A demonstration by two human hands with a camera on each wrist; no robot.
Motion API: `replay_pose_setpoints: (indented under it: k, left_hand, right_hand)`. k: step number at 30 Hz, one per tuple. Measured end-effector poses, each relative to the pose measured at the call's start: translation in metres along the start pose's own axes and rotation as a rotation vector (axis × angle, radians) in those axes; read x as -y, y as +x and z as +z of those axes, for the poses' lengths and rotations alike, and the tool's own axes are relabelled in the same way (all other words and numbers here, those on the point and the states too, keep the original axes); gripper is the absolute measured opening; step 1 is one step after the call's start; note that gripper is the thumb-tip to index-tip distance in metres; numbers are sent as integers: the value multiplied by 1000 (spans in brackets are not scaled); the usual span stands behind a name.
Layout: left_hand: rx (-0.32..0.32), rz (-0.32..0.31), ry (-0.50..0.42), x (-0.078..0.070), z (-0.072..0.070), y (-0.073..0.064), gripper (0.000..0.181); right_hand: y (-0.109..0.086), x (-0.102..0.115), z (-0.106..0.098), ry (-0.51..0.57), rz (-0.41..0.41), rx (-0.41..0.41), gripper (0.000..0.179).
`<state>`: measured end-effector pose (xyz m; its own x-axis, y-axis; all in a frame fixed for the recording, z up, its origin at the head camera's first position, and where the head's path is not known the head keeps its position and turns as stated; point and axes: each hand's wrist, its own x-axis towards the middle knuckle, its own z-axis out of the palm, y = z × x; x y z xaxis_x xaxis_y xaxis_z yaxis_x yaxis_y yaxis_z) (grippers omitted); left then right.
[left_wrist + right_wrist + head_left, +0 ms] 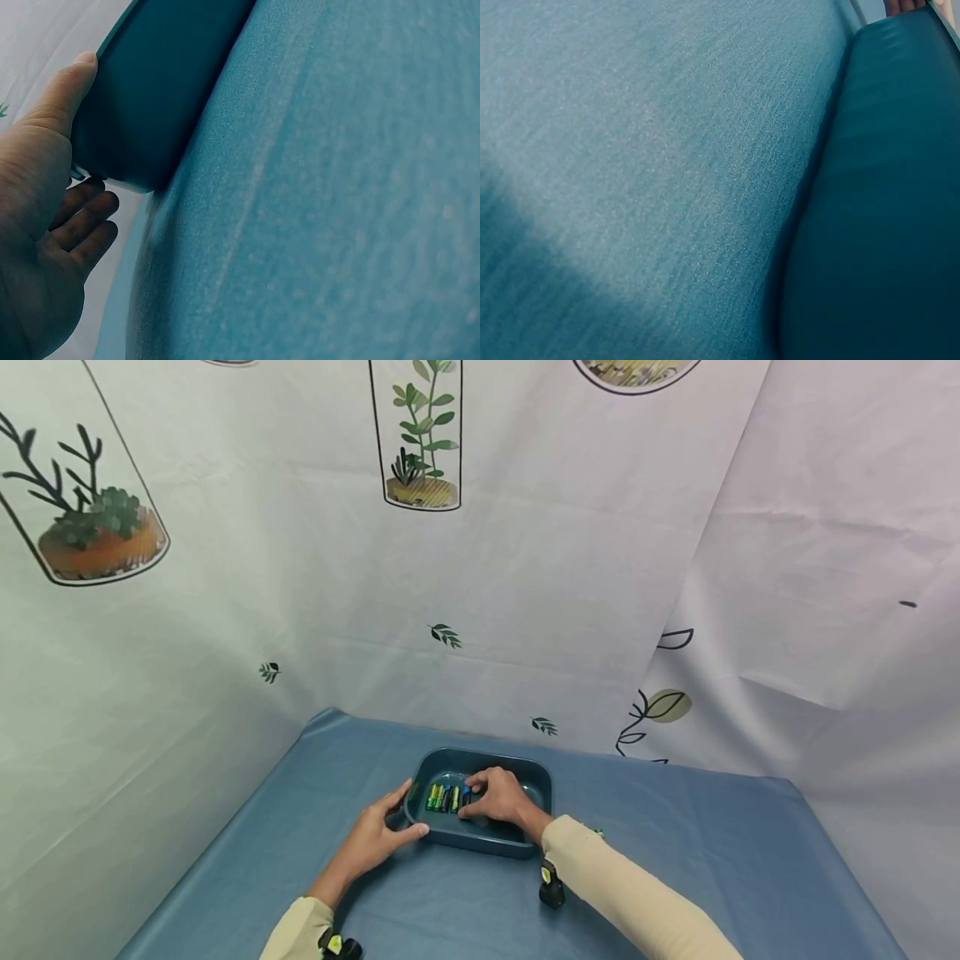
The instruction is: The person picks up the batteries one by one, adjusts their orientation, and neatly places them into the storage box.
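A dark teal rectangular tray [480,840] sits on the table. Inside it, toward the left, several small batteries [442,798] stand side by side in a row, some green and yellow, others dark blue. My right hand [497,795] reaches into the tray from the right and pinches a dark blue battery [467,795] at the row's right end. At the tray's left end is my left hand [378,828], thumb and forefinger spread around the near corner. In the left wrist view its thumb [71,90] lies straight against the tray wall [150,97], the lower fingers loosely bent.
A blue cloth [660,852] covers the table. Pale curtains with plant prints [423,443] close in the back and both sides. Beyond the right sleeve, a small green object [598,832] shows beside the tray, mostly hidden by the arm.
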<state>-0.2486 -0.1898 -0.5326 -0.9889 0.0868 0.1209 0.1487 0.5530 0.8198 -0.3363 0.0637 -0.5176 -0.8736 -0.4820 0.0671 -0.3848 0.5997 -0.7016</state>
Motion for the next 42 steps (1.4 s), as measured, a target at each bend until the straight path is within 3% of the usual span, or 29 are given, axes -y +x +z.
replay_pose_setpoints:
  k: [14, 24, 33, 42]
  left_hand:
    - [18, -11, -9, 0, -1, 0, 87]
    - [12, -3, 4, 0, 0, 1, 88]
    - [11, -13, 13, -1, 0, 0, 90]
    - [11, -7, 14, 0, 1, 1, 88]
  right_hand:
    - [-1, 4, -6, 30, -1, -26, 49]
    - [-11, 17, -38, 92, -74, -76, 48]
    - [-45, 20, -79, 105, -104, -183, 50]
    - [-89, -4, -115, 70, -68, -286, 53]
